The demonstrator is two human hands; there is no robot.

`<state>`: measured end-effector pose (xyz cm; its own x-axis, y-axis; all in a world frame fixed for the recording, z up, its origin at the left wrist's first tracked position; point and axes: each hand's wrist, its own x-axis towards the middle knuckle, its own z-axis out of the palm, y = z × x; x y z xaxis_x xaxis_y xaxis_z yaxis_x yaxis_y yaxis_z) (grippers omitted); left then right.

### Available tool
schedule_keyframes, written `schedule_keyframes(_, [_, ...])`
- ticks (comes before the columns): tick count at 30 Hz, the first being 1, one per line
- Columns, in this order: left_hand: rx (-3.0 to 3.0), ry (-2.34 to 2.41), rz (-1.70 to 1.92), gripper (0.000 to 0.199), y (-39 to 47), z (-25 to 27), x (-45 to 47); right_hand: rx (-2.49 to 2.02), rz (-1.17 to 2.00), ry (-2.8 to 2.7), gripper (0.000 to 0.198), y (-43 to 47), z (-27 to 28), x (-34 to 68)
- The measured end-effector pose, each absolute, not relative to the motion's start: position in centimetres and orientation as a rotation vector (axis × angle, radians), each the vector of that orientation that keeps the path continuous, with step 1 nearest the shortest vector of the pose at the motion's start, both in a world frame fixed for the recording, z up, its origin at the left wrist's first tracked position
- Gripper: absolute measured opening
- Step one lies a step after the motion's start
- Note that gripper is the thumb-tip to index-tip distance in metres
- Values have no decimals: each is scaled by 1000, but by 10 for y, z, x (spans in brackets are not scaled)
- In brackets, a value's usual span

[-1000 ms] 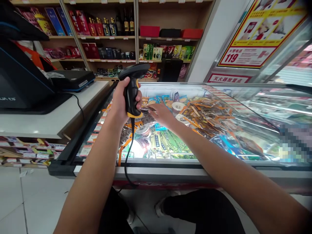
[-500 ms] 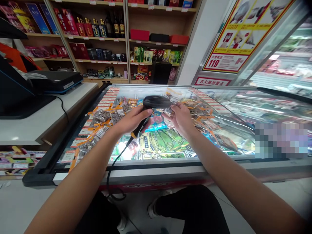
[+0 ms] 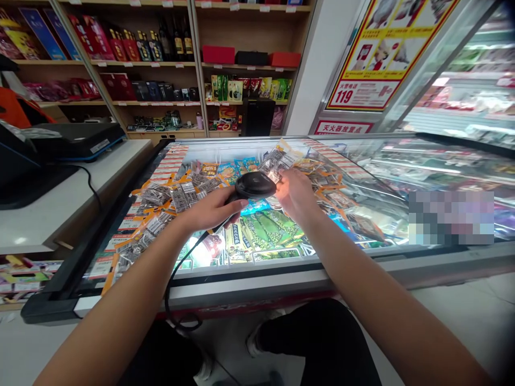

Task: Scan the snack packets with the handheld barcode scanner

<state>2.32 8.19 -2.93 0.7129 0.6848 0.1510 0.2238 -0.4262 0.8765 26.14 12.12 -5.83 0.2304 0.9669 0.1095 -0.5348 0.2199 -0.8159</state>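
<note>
My left hand point(image 3: 213, 210) is wrapped around the handle of a black barcode scanner point(image 3: 256, 185), whose cable runs down over the freezer's front edge. The scanner's head points away from me. Just beyond it, my right hand point(image 3: 296, 197) has its fingers curled at the lower edge of a clear plastic packet point(image 3: 277, 160) with small wrapped pieces inside. A bright patch shows on this packet near my fingertips, which the scanner partly hides. More orange-edged packets point(image 3: 183, 195) lie in a pile on the glass to the left, with others point(image 3: 328, 179) to the right.
A glass-topped chest freezer point(image 3: 257, 287) stands before me, with green and blue packages under the glass. To the left is a counter point(image 3: 116, 161) with a black device point(image 3: 76, 140). Shelves point(image 3: 161, 64) of boxes and bottles line the back, beside a pillar point(image 3: 308, 69).
The scanner has tipped and lowered slightly, its head drawing closer to me. My right hand's fingers have closed in, and more of the clear packet shows beyond them. The view has shifted slightly.
</note>
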Motion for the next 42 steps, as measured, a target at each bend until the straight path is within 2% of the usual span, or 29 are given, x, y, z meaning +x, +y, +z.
schedule_keyframes(13, [1972,678,641,36,81,-30,23,-751,1136,-788,26,119,-63,264])
schedule_keyframes(21, [1922,615,694,41,82,-28,20,-736,1131,-715,20,103,-34,274])
schedule_keyframes(24, [1787,617,834,41,85,-24,16,-770,903,-839,22,96,-23,311])
schedule_keyframes(28, [1552,729,1107,43,88,-10,10,-1170,183,-1247,18,79,-34,377])
schedule_keyframes(30, [1415,827,1242,42,90,-2,6,-1438,-32,-1457,12,68,-49,404])
schedule_keyframes(34, [1162,964,1456,39,99,7,-7,-1601,75,-1647,17,53,-67,429])
schedule_keyframes(39, [1057,1046,1597,44,108,5,-17,-1440,-95,-1628,17,58,-46,376])
schedule_keyframes(42, [1065,1063,1551,46,108,3,-16,-1198,281,-1689,11,82,-38,303])
